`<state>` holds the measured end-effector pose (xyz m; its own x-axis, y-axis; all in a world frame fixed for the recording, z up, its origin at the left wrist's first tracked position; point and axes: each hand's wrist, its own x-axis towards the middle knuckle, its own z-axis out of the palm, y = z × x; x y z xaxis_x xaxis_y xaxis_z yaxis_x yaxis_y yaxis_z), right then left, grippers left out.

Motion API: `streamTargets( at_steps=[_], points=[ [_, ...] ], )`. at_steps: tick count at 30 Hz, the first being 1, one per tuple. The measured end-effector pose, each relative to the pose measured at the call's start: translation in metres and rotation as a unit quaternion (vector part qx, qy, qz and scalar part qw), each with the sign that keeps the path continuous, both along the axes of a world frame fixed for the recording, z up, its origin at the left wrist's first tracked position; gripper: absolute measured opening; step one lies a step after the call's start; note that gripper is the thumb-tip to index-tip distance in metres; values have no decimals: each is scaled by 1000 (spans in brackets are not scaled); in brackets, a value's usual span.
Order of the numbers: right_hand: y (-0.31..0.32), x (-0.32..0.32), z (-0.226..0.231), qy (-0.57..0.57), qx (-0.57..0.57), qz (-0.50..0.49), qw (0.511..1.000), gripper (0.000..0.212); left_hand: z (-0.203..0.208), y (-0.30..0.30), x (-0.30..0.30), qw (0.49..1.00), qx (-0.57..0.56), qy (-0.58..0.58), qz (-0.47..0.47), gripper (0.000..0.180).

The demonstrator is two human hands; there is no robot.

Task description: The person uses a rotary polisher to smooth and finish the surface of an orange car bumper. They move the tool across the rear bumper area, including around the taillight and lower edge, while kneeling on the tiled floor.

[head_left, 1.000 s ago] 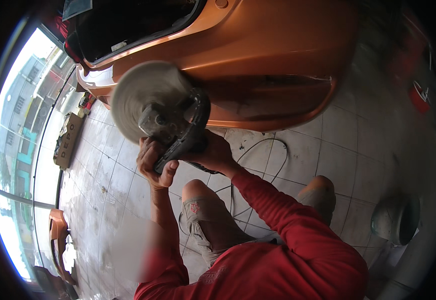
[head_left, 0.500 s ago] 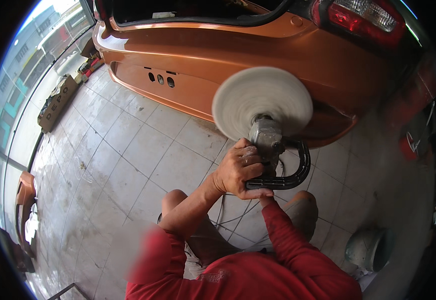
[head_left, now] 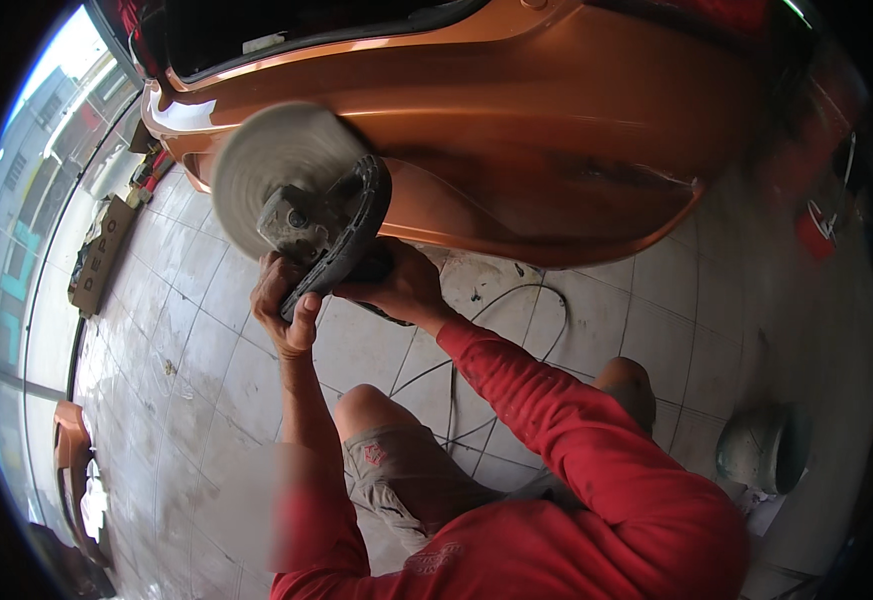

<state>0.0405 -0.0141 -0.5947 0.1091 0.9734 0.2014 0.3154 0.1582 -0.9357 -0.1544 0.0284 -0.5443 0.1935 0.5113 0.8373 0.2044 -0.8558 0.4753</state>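
Observation:
I hold a power polisher (head_left: pixel 324 225) with a round white wool pad (head_left: pixel 271 170) pressed against the lower rear of an orange car (head_left: pixel 516 130). My left hand (head_left: pixel 284 302) grips the black loop handle from below. My right hand (head_left: pixel 396 285) is closed around the tool's body behind the pad. The pad looks blurred, as if spinning. The tool's black cord (head_left: pixel 501 310) trails over the tiled floor toward my knees. I am crouched, in a red long-sleeved shirt and grey shorts.
Pale floor tiles (head_left: pixel 196 340) spread to the left, wet-looking near a glass shopfront. A long cardboard box (head_left: pixel 101 255) lies by the glass. An orange car part (head_left: pixel 71 450) sits at lower left. A grey round container (head_left: pixel 761 450) stands at right.
The polisher has swung from the bumper's right side back to its left corner, with my view turning along. Both hands kept their grip on the tool.

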Motion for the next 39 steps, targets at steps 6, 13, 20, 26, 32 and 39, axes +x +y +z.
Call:
streamTargets(
  at_steps=[6,13,20,26,32,39],
  points=[
    [-37,13,-35,0,165,-86,983,68,20,-27,44,977,127,139,-100,51],
    [-71,-8,-189,456,21,-16,890,66,6,-84,114,903,234,330,-145,31],
    [-137,19,-239,639,-84,-19,765,67,-25,-122,183,829,244,434,-254,31],
    [-186,67,-248,657,-98,-37,746,67,-30,-156,243,793,233,479,-297,20],
    [-197,96,-245,633,-100,-25,767,68,-21,-164,252,833,215,426,-280,36],
    [-138,62,-190,506,9,2,862,68,-1,-143,192,894,179,353,-208,33]
  ],
)
